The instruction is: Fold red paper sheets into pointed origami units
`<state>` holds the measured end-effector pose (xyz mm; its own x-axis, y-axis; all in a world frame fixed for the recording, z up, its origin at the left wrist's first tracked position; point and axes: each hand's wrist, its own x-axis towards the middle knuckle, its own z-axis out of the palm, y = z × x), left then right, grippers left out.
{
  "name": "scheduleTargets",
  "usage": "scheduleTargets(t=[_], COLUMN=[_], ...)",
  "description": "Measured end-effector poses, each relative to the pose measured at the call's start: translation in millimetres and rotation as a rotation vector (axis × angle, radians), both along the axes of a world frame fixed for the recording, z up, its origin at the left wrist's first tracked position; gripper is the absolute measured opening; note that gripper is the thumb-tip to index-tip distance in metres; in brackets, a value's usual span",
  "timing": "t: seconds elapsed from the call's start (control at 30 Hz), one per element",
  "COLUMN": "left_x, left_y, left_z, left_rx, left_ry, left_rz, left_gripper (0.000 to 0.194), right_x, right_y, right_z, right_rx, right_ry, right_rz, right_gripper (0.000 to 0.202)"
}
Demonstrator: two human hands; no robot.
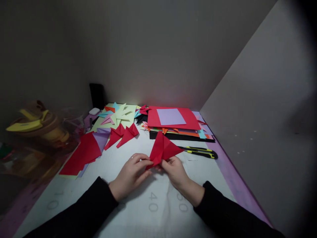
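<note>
A red folded paper [163, 148] with pointed flaps is held just above the table, in front of me. My left hand [135, 170] pinches its lower left edge between thumb and fingers. At the lower middle edge my right hand [175, 172] grips it, thumb on top and the other fingers partly hidden beneath. Two more red folded papers [128, 135] lie beyond my left hand. Just past my right hand rests a black and yellow utility knife [201, 152], its front end close to the paper's right point.
Red sheets [83, 155] and a lilac folded paper [102, 138] lie at the left. Several small folded pieces cover a pale green sheet [132, 110]. A paper stack [193, 119] stands at the back. A black phone [97, 96] leans against the wall; a brown and yellow container [53, 130] stands far left.
</note>
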<state>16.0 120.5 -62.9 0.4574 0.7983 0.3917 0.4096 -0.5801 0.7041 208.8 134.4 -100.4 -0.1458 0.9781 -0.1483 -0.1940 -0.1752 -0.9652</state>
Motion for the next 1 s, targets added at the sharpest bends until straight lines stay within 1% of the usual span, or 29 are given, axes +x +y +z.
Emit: scheduleTargets(t=[0.07, 0.17, 0.23, 0.33, 0.4, 0.5, 0.57, 0.67, 0.73, 0.8, 0.87, 1.0], left_x=[1, 3, 5, 10, 14, 21, 24, 27, 27, 26, 25, 24], left_y=[0, 1, 0, 1, 1, 1, 1, 0, -1, -2, -2, -4], left_z=[-3.5, -7.3, -8.0, -7.2, -6.6, -7.3, -8.8, -11.1, -11.9, -12.1, -11.9, -10.7], left_rx=[0.005, -0.040, -0.160, -0.459, -0.605, -0.695, -0.726, -0.747, -0.731, -0.705, -0.692, -0.684], left_ry=[-0.010, -0.086, -0.165, -0.259, -0.348, -0.514, -0.556, -0.515, -0.398, -0.252, -0.162, -0.133], left_rz=[0.049, 0.134, 0.160, 0.190, 0.232, 0.248, 0.224, 0.182, 0.147, 0.118, 0.104, 0.083], left_gripper=[0.025, 0.017, 0.013, 0.014, 0.015, 0.025, 0.029, 0.024, 0.019, 0.022, 0.027, 0.022], right_x=[1, 2, 1, -1, -1, -3, -5, -7, -8, -9, -9, -10], right_y=[-1, -2, -2, -2, -2, -3, -4, -5, -5, -5, -5, -2], right_z=[-1.7, -2.7, -2.1, -1.5, -1.6, -1.4, -0.1, 2.6, 4.2, 5.4, 6.6, 10.1], right_rx=[-0.012, -0.005, 0.003, 0.008, -0.001, -0.055, -0.089, -0.092, -0.081, -0.071, -0.074, -0.115], right_ry=[0.002, -0.004, -0.005, -0.013, -0.015, -0.016, -0.024, -0.033, -0.018, 0.013, 0.051, 0.137], right_rz=[0.029, 0.043, 0.034, 0.018, 0.027, 0.068, 0.070, 0.027, -0.019, -0.069, -0.109, -0.165], right_gripper=[0.026, 0.028, 0.029, 0.029, 0.029, 0.031, 0.033, 0.033, 0.034, 0.034, 0.033, 0.033])
